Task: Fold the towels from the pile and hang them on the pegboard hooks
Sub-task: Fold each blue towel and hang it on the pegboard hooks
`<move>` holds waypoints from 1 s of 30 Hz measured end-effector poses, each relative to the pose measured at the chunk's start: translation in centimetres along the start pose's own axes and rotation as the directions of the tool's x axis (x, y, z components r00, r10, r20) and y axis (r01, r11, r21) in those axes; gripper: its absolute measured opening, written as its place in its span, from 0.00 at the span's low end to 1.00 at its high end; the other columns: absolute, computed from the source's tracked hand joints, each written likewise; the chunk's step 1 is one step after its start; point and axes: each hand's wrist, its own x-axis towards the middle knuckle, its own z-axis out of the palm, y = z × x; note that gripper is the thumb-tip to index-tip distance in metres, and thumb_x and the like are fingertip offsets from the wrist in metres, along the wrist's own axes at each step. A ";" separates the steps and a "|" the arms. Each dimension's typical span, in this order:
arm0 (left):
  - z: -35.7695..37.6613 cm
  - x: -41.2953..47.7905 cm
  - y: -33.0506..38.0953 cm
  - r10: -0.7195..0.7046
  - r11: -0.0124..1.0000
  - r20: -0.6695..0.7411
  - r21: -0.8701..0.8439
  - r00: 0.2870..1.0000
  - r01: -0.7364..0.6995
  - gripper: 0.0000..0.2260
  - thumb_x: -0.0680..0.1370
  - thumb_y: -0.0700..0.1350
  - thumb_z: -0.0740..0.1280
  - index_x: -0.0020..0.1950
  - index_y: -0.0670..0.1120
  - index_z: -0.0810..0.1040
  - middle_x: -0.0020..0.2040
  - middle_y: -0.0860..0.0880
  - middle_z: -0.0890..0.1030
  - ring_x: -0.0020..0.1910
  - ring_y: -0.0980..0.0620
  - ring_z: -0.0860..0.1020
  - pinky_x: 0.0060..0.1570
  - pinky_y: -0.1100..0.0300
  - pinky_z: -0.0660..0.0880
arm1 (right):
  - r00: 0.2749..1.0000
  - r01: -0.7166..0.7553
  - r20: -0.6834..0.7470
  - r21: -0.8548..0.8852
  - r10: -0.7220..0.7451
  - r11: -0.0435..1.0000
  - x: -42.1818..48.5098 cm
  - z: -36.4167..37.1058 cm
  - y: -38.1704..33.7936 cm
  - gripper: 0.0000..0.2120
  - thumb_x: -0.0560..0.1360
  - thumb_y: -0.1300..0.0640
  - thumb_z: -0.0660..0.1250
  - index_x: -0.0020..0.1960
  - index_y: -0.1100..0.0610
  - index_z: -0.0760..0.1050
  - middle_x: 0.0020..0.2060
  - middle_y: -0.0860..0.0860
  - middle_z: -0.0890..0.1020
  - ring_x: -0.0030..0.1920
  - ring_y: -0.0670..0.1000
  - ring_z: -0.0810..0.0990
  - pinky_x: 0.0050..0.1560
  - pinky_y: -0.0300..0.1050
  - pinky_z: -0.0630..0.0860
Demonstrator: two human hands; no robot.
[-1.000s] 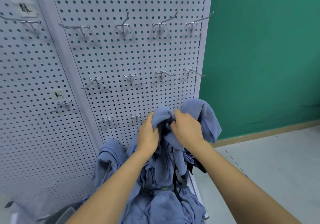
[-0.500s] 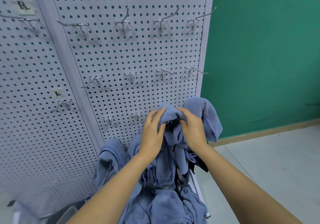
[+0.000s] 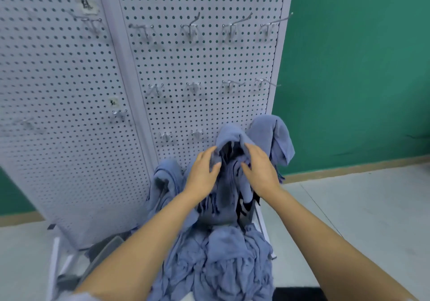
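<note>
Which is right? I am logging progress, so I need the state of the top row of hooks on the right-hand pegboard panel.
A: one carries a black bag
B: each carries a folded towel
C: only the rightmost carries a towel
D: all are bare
D: the top-row hooks on the pegboard are all bare; the left hand and right hand hold a blue towel lower down, above the pile.

Green wall (image 3: 360,68), rear and right. Tan baseboard (image 3: 349,169) along its foot. Pale grey floor (image 3: 349,207). Two small white labels with dark marks: upper label (image 3: 86,4), lower label (image 3: 113,102).
</note>
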 end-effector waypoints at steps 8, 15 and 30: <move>-3.2 -11.1 -5.3 -0.193 0.980 0.030 0.045 0.981 0.192 0.12 0.82 0.44 0.59 0.63 0.43 0.75 0.61 0.45 0.78 0.57 0.46 0.76 0.56 0.56 0.72 | 0.941 -0.047 0.337 0.035 0.033 0.998 -11.0 4.4 -4.3 0.14 0.81 0.59 0.59 0.66 0.59 0.71 0.59 0.56 0.79 0.55 0.57 0.77 0.55 0.55 0.75; -2.9 -19.8 -14.5 -0.427 0.902 0.068 0.099 0.902 0.420 0.12 0.82 0.43 0.59 0.61 0.41 0.77 0.57 0.41 0.80 0.54 0.43 0.76 0.54 0.52 0.72 | 0.801 -0.083 0.596 0.015 0.058 0.996 -17.9 14.2 -5.3 0.11 0.82 0.59 0.58 0.61 0.59 0.74 0.51 0.59 0.80 0.49 0.61 0.78 0.51 0.57 0.76; 3.5 -14.2 -27.0 -0.552 0.833 0.112 0.118 0.826 0.540 0.10 0.79 0.38 0.63 0.60 0.40 0.76 0.49 0.43 0.78 0.48 0.42 0.76 0.52 0.51 0.75 | 0.724 -0.246 0.658 -0.034 0.207 0.969 -12.9 29.9 -1.2 0.11 0.78 0.63 0.58 0.59 0.61 0.73 0.49 0.60 0.80 0.49 0.61 0.78 0.48 0.58 0.78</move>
